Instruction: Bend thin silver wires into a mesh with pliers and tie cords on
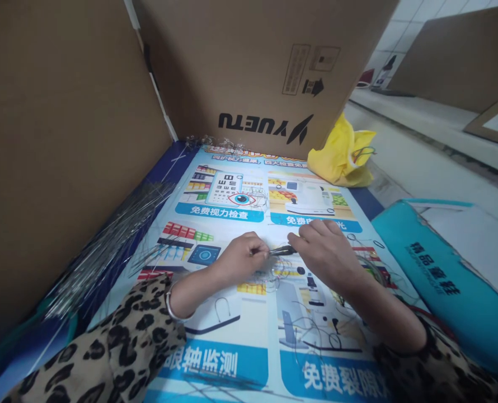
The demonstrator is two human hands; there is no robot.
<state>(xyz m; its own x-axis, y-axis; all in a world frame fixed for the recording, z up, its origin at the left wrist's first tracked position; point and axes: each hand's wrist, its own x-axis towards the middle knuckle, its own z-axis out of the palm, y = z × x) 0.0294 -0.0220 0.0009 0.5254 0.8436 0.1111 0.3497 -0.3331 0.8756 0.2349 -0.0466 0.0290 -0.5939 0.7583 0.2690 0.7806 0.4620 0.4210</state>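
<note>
My right hand (pixel 327 249) is closed around a pair of pliers (pixel 283 251), whose dark metal jaws point left. The jaws reach the fingertips of my left hand (pixel 244 258), which is closed in a pinch. Thin wire (pixel 279 273) shows in loops just below the pinched fingers and the jaws. How the wire runs between the fingers is too fine to see clearly. Both hands are over a printed poster sheet (pixel 255 240) that covers the table, and loose wire pieces (pixel 221 310) lie on it around them.
A large bundle of straight wires (pixel 106 240) lies on the left. Wire pieces (pixel 215 141) lie along the far edge, before a tall cardboard box (pixel 249 67). A yellow bag (pixel 341 157) stands at the back right, with a teal shoebox (pixel 437 263) at the right.
</note>
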